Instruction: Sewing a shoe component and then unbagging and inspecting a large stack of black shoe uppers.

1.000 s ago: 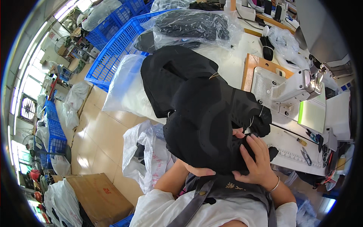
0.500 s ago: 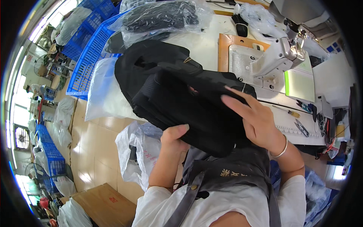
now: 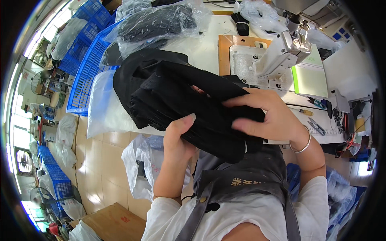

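A black sewn fabric piece (image 3: 181,108), bulky and bag-like with several folded layers, is held in front of me over the table's near edge. My left hand (image 3: 179,136) grips its near left side, thumb on top and the other fingers underneath. Skin shows through a gap between the layers, probably fingertips of that hand. At the right end, my right hand (image 3: 269,114) has its fingers over a raised layer and its thumb lower down, with black cloth between them. The fabric's underside is hidden.
A white sewing machine (image 3: 277,56) stands on the table beyond my right hand. Thread snips (image 3: 317,126) and a green-edged pad (image 3: 309,80) lie at right. A blue crate (image 3: 82,90) and a clear bag of black goods (image 3: 159,24) are at far left; a cardboard box (image 3: 114,219) sits on the floor.
My right hand has come down onto the fabric's right end, its fingers now over the layer. The fabric has crumpled and its upper layer has risen. My view has shifted slightly right.
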A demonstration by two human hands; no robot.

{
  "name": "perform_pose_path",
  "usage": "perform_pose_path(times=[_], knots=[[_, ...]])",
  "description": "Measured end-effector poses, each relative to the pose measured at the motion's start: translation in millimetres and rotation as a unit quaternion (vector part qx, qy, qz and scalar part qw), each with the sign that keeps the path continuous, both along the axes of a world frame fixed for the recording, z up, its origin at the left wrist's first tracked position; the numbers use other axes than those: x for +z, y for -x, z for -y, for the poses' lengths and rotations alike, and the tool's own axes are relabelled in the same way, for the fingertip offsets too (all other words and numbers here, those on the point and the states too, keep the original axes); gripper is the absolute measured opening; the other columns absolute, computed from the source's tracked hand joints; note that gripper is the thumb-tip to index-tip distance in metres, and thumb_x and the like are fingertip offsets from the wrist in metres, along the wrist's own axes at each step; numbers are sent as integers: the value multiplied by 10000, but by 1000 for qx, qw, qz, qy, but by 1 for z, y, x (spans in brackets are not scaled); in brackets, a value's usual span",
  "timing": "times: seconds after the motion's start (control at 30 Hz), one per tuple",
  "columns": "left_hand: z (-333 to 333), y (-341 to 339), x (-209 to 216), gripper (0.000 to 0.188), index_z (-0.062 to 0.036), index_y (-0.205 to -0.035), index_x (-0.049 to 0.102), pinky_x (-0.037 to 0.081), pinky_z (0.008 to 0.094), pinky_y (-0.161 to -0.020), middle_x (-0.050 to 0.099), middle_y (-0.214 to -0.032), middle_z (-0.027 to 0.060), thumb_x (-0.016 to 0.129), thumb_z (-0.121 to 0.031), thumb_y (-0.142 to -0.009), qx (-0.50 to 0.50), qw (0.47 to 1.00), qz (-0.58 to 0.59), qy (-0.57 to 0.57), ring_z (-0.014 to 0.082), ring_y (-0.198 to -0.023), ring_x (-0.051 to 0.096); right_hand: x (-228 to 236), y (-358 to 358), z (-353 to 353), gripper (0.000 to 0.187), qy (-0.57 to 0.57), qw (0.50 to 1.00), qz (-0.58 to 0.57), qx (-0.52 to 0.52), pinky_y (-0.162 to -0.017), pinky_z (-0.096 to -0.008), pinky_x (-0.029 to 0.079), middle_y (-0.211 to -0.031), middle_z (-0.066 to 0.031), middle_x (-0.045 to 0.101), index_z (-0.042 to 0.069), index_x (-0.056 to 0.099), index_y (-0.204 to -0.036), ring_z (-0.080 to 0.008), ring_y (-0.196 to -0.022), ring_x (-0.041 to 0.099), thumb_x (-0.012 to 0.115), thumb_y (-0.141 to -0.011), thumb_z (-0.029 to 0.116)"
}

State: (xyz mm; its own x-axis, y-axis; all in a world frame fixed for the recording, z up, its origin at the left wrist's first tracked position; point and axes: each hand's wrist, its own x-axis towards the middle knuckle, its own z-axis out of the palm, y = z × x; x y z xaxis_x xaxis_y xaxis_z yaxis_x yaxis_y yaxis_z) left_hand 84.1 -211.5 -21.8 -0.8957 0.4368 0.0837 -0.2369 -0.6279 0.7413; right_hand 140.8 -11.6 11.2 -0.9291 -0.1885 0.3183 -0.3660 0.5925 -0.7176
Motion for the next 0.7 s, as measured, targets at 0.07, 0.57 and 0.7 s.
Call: perform_pose_path(times=[0.07, 0.57, 0.7], knots=[[2, 2, 1, 450, 79, -1170, 506, 459, 375, -925, 586, -1151, 175, 510, -162, -790, -77, 993, 62, -58, 283, -1042, 581, -9, 1, 0, 337, 6, 995, -86, -53, -618, -357, 500, -1013, -137, 629, 75, 627, -1085, -287, -776, 615, 583, -751, 47], [-11, 11, 14, 400, 31, -1119, 553, 442, 342, -921, 606, -1104, 145, 519, -292, -886, -64, 997, 14, 48, 226, -1012, 587, 0, 10, 21, 352, -27, 970, -225, -89, -595, -353, 512, -925, -133, 597, 38, 582, -1113, -301, -706, 613, 571, -764, -12], [-14, 11, 16, 388, 10, -1106, 564, 436, 335, -925, 609, -1092, 124, 511, -314, -900, -51, 998, 10, 47, 206, -1015, 579, -3, 3, 17, 351, -81, 980, -177, -29, -599, -369, 519, -966, -163, 590, 32, 588, -1096, -329, -743, 620, 626, -750, 81]])
